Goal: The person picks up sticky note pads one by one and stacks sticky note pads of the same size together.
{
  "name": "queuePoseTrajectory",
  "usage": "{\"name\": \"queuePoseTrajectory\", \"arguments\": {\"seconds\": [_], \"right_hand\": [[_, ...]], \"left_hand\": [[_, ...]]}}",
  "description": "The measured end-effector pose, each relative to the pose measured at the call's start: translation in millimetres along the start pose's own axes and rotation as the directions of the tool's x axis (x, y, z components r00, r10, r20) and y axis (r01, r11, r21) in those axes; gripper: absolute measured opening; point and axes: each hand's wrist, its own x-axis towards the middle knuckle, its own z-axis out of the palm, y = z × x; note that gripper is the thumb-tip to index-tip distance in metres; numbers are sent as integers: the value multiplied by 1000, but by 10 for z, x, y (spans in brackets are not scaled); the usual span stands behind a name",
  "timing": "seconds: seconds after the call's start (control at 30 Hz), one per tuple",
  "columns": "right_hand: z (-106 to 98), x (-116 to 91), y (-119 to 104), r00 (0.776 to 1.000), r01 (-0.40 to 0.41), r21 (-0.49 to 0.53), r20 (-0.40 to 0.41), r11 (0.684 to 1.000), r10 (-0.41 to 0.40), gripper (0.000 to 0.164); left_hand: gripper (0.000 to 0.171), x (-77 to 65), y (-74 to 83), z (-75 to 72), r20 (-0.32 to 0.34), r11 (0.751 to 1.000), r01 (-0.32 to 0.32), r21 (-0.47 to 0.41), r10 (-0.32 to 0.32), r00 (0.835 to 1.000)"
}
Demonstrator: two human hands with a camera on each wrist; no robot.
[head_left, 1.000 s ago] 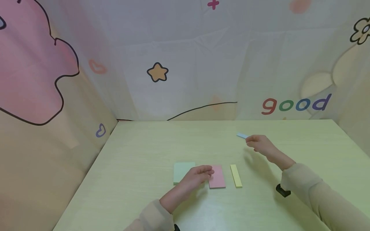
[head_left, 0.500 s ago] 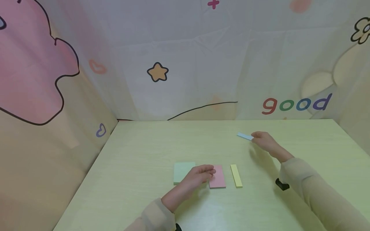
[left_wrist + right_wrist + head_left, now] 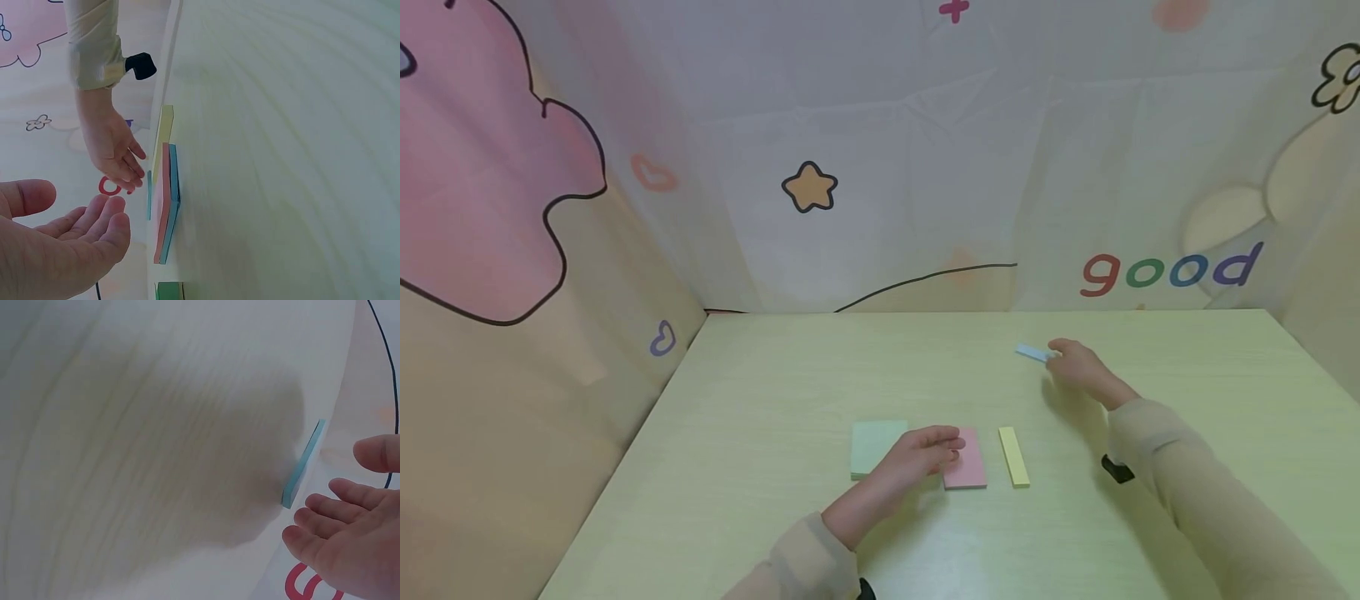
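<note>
My left hand (image 3: 917,454) hovers with loosely extended fingers over the pink sticky-note pad (image 3: 967,467), hiding part of it and a corner of the green pad (image 3: 872,442). Nothing is in its grasp. In the left wrist view, a blue layer (image 3: 170,219) shows beneath the pink one. Farther back, my right hand (image 3: 1081,368) hangs just right of the light-blue strip pad (image 3: 1032,352), covering its right end in the head view. From the right wrist, the blue strip (image 3: 304,464) lies on the table, apart from the spread fingers and thumb.
A narrow yellow strip pad (image 3: 1013,457) lies right of the pink pad. The pale table (image 3: 737,417) reaches back to a printed cloth wall (image 3: 887,225), with more cloth along the left and right sides.
My right hand has drawn slightly back from the blue strip and its forearm has shifted left. The strip stays where it was. My left hand has barely moved, a touch to the right.
</note>
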Motion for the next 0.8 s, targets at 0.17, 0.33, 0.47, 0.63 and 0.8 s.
{"name": "queuePoseTrajectory", "arguments": {"seconds": [0.17,0.33,0.47,0.63,0.8], "right_hand": [[30,85,58,999,9,-74,37,997,-6,51],[62,133,95,997,27,-114,69,993,-19,54],[76,149,102,996,28,-117,85,993,-18,55],[91,142,88,994,32,-106,107,994,-21,55],[92,102,62,993,79,-115,92,990,-69,53]], "left_hand": [[41,17,-3,6,3,1000,-3,6,3,1000],[40,25,-13,3,11,1000,-9,18,9,1000],[40,22,-10,9,10,1000,-12,9,12,1000],[40,26,-13,11,16,1000,-14,-13,14,1000],[41,21,-3,6,15,1000,-14,-17,14,1000]]}}
